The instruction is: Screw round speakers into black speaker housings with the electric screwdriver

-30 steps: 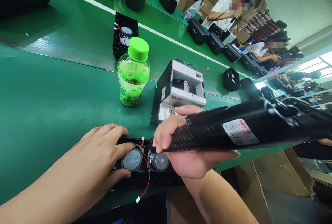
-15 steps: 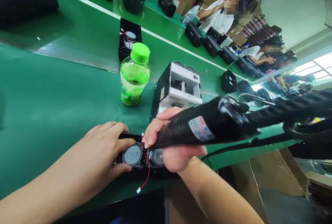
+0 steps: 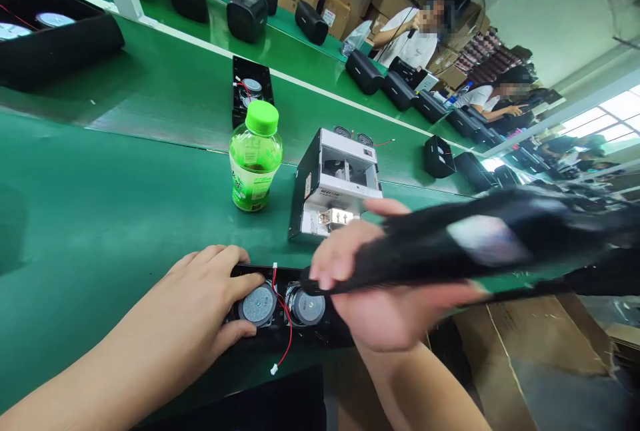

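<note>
On the green bench in front of me lies a black speaker box (image 3: 333, 332) with two round speaker drivers, a left driver (image 3: 259, 305) and a right driver (image 3: 309, 307). A thin red wire (image 3: 289, 338) with white plugs runs loose between them. My left hand (image 3: 207, 298) grips the left end of the box, thumb and forefinger either side of the left driver. My right hand (image 3: 375, 304) is wrapped round a black electric screwdriver (image 3: 425, 251), blurred by motion, its tip end over the right driver. Behind it stands a white and black screw feeder (image 3: 305, 184).
A green-capped drink bottle (image 3: 256, 158) stands left of the feeder. Farther back are an open speaker box (image 3: 240, 70) and a larger black housing (image 3: 65, 41). Across the bench, people work beside a row of black speakers (image 3: 364, 71). Cardboard (image 3: 495, 344) lies at lower right.
My right hand has moved right with the electric screwdriver, uncovering more of the right driver and the feeder's front. My left hand keeps its grip on the box; the view has shifted slightly.
</note>
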A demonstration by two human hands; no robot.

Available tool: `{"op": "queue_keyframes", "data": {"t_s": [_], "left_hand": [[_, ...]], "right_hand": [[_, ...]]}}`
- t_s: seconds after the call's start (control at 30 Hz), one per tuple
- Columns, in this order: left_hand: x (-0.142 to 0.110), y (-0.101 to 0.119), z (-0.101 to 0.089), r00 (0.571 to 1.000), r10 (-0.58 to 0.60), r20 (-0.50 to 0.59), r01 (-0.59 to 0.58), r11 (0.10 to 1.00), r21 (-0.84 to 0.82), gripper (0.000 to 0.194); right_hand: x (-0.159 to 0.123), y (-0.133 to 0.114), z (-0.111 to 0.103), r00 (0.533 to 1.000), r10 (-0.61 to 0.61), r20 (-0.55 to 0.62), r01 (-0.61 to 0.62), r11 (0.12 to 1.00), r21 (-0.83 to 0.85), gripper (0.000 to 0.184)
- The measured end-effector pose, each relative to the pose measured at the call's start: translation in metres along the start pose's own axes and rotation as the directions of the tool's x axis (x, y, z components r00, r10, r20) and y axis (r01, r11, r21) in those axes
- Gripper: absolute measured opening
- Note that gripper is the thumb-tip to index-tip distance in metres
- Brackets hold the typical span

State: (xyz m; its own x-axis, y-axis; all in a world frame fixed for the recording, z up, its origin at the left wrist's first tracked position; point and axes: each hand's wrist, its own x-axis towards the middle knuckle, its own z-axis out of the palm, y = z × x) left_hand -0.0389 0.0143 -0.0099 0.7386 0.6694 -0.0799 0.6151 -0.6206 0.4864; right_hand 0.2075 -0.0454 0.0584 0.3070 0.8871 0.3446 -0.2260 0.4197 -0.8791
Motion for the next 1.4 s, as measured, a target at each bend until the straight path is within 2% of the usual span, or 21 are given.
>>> {"op": "queue_keyframes", "data": {"t_s": [0.1, 0.17, 0.27, 0.37, 0.43, 0.5, 0.57, 0.7, 0.8, 0.83, 0.9, 0.93, 1.03, 1.1, 1.17, 1.27, 1.4], "left_hand": [[-0.002, -0.006, 0.006, 1.000, 0.025, -0.007, -0.025, 1.000, 0.009, 0.045], [-0.003, -0.011, 0.010, 0.999, 0.045, -0.020, -0.045, 0.999, 0.012, 0.043], [-0.004, -0.015, 0.014, 0.997, 0.065, -0.048, -0.064, 0.998, 0.019, 0.041], [-0.004, -0.014, 0.013, 0.999, 0.040, -0.018, -0.040, 0.999, 0.020, 0.041], [-0.003, -0.010, 0.010, 0.999, 0.007, 0.032, -0.007, 1.000, 0.006, 0.039], [-0.002, -0.008, 0.008, 0.998, -0.019, 0.063, 0.019, 1.000, -0.011, 0.038], [-0.001, -0.009, 0.008, 0.998, -0.029, 0.048, 0.030, 0.999, -0.030, 0.040], [0.001, -0.013, 0.010, 1.000, -0.014, 0.001, 0.014, 0.997, -0.070, 0.047], [0.002, -0.011, 0.007, 1.000, -0.013, 0.017, 0.014, 0.996, -0.085, 0.054], [0.002, -0.010, 0.005, 1.000, -0.016, 0.022, 0.018, 0.996, -0.085, 0.055], [0.002, -0.005, 0.002, 0.999, -0.016, 0.028, 0.018, 0.998, -0.067, 0.053], [0.002, -0.003, 0.000, 1.000, -0.011, 0.027, 0.013, 0.999, -0.048, 0.050], [0.001, 0.002, -0.001, 1.000, 0.015, 0.018, -0.015, 1.000, 0.025, 0.048], [0.000, 0.004, -0.001, 0.999, 0.037, 0.005, -0.038, 0.998, 0.054, 0.047], [-0.001, 0.005, 0.000, 0.998, 0.058, -0.012, -0.057, 0.997, 0.061, 0.047], [0.000, 0.006, -0.001, 0.997, 0.077, -0.026, -0.075, 0.995, 0.058, 0.049], [0.003, 0.011, -0.006, 0.998, 0.070, 0.003, -0.070, 0.995, 0.066, 0.046]], "right_hand": [[0.021, -0.040, -0.005, 0.973, -0.188, -0.131, 0.171, 0.977, -0.130, 0.066], [0.036, -0.049, -0.010, 0.944, -0.301, -0.133, 0.267, 0.938, -0.222, 0.061], [0.056, -0.037, -0.016, 0.911, -0.405, -0.081, 0.373, 0.891, -0.261, 0.066], [0.066, -0.016, -0.020, 0.931, -0.359, -0.061, 0.329, 0.901, -0.283, 0.078], [0.070, -0.004, -0.022, 0.930, -0.360, -0.079, 0.325, 0.902, -0.285, 0.083], [0.074, 0.004, -0.024, 0.894, -0.433, -0.115, 0.392, 0.880, -0.270, 0.085], [0.078, 0.008, -0.026, 0.876, -0.458, -0.149, 0.412, 0.873, -0.259, 0.084], [0.069, -0.005, -0.026, 0.896, -0.391, -0.211, 0.342, 0.910, -0.234, 0.083], [0.036, -0.032, -0.024, 0.940, -0.247, -0.236, 0.208, 0.962, -0.178, 0.066], [0.021, -0.042, -0.023, 0.956, -0.188, -0.225, 0.155, 0.976, -0.154, 0.058], [-0.007, -0.054, -0.022, 0.981, -0.150, -0.120, 0.132, 0.980, -0.147, 0.040], [-0.020, -0.056, -0.021, 0.987, -0.143, -0.079, 0.131, 0.981, -0.144, 0.038], [-0.044, -0.049, -0.013, 0.997, -0.082, 0.012, 0.083, 0.985, -0.152, 0.040], [-0.050, -0.039, -0.004, 0.999, -0.026, 0.033, 0.031, 0.986, -0.162, 0.034], [-0.052, -0.029, 0.005, 1.000, -0.012, 0.019, 0.015, 0.987, -0.158, 0.030], [-0.052, -0.020, 0.014, 1.000, -0.022, 0.006, 0.022, 0.990, -0.137, 0.037], [-0.055, -0.017, 0.017, 1.000, -0.015, 0.007, 0.016, 0.991, -0.135, 0.036]]}}
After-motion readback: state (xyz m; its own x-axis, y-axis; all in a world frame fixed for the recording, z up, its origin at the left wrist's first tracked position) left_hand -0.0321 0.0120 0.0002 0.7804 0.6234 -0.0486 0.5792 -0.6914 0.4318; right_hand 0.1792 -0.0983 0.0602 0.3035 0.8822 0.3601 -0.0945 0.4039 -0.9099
